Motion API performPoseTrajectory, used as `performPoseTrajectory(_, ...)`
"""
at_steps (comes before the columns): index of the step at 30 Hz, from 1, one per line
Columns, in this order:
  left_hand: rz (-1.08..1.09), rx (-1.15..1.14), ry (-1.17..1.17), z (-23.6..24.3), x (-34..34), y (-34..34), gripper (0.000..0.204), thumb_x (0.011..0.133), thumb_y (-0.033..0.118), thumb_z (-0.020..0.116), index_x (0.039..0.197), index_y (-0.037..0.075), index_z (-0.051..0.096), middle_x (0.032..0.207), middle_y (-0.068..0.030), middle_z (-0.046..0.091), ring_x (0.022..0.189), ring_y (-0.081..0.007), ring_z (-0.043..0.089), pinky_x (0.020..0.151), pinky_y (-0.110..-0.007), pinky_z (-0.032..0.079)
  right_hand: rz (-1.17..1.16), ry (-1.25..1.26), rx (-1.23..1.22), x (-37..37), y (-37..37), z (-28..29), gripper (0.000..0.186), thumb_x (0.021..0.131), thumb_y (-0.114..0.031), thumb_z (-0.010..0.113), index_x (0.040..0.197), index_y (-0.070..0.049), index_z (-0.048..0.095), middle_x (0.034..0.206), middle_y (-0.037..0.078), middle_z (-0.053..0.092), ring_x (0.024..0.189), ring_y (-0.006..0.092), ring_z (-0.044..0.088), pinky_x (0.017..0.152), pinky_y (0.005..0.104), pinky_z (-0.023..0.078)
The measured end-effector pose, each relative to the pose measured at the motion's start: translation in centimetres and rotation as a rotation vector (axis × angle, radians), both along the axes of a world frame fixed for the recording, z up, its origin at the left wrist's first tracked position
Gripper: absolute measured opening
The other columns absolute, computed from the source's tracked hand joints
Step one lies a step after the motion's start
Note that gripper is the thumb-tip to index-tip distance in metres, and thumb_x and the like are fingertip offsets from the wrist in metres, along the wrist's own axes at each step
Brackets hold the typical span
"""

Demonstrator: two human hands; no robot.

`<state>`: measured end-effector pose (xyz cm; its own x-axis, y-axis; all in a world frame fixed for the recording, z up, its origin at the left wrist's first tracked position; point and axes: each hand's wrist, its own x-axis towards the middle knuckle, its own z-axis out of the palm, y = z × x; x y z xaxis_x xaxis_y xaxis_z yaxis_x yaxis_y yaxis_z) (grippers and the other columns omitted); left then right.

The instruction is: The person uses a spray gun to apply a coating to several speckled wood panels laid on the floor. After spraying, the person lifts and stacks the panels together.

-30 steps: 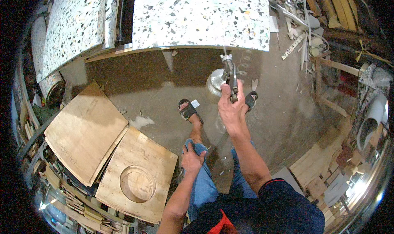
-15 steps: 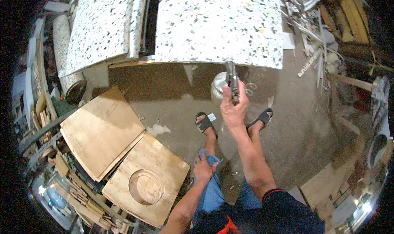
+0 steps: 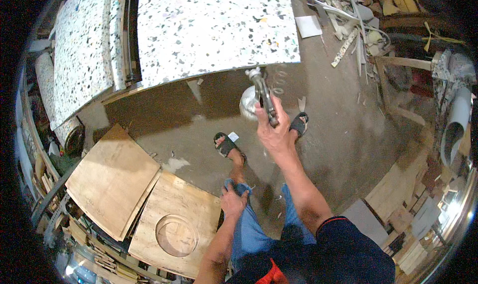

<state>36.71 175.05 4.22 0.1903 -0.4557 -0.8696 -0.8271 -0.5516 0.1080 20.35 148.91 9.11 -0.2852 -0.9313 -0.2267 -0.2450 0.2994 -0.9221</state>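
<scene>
My right hand is closed round the handle of a metal spray gun, held out in front of me. A round silver cup shows beside the gun, partly behind it. The gun's nozzle end is close to the near edge of a white speckled foam sheet, apart from it as far as I can see. My left hand rests on my left knee, its fingers curled over the rolled cuff of my blue jeans.
Another speckled foam sheet lies at the far left. Plywood panels stand stacked at left, one plywood piece with a round recess. A coiled hose shows past the gun. Offcut strips pile at far right, near a grey pipe.
The view has swung right, so the sheets and panels sit further left. My right hand has drawn the spray gun slightly back from the sheet's edge. My left hand stays on the knee.
</scene>
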Motion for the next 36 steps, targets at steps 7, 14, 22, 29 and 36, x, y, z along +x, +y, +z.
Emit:
performPoseTrajectory(7, -0.015, 0.06, -0.022, 1.0, -1.8, -1.8, 0.091, 0.077, 0.05, 0.078, 0.146, 0.004, 0.039, 0.14, -0.0284, 0.046, 0.122, -0.0475, 0.053, 0.098, -0.052, 0.049, 0.048, 0.035, 0.161, -7.4, 0.7, -0.7, 0.063, 0.093, -0.057, 0.064, 0.119, 0.0, 0.061, 0.086, 0.01, 0.065, 0.081, 0.0143, 0.058, 0.075, 0.0339, 0.048)
performPoseTrajectory(14, -0.088, 0.099, -0.083, 0.8, -4.5, -2.1, 0.092, 0.078, 0.052, 0.076, 0.148, 0.006, 0.038, 0.136, -0.0277, 0.05, 0.122, -0.0476, 0.053, 0.098, -0.054, 0.048, 0.007, 0.053, -0.011, -11.4, -1.5, -0.3, 0.056, 0.093, -0.053, 0.067, 0.111, 0.0, 0.061, 0.079, 0.006, 0.059, 0.074, 0.0136, 0.051, 0.069, 0.0336, 0.046)
performPoseTrajectory(22, -0.112, 0.126, -0.126, 0.1, -7.5, -2.5, 0.093, 0.078, 0.057, 0.075, 0.148, 0.01, 0.039, 0.143, -0.0263, 0.045, 0.121, -0.049, 0.053, 0.095, -0.054, 0.05, 0.201, -0.031, 0.135, -17.7, -1.1, 0.6, 0.058, 0.091, -0.052, 0.07, 0.113, 0.001, 0.063, 0.087, 0.009, 0.066, 0.082, 0.0139, 0.058, 0.076, 0.0324, 0.049)
performPoseTrajectory(29, -0.011, 0.065, -0.194, -0.5, -13.3, -2.8, 0.1, 0.074, 0.064, 0.075, 0.149, 0.008, 0.04, 0.142, -0.0262, 0.046, 0.125, -0.0497, 0.05, 0.097, -0.057, 0.048, 0.231, 0.08, -0.036, -23.4, -7.3, 0.0, 0.063, 0.09, -0.055, 0.069, 0.116, 0.002, 0.062, 0.079, 0.008, 0.062, 0.074, 0.0137, 0.054, 0.066, 0.0302, 0.047)
performPoseTrajectory(36, 0.203, -0.163, -0.201, 1.9, -22.1, -5.0, 0.091, 0.079, 0.058, 0.074, 0.145, 0.004, 0.044, 0.144, -0.0276, 0.047, 0.128, -0.0502, 0.048, 0.105, -0.053, 0.043, 0.4, -0.019, -0.271, -29.0, -11.6, 0.9, 0.064, 0.09, -0.055, 0.069, 0.119, 0.002, 0.062, 0.077, 0.008, 0.06, 0.068, 0.014, 0.049, 0.061, 0.0311, 0.045)
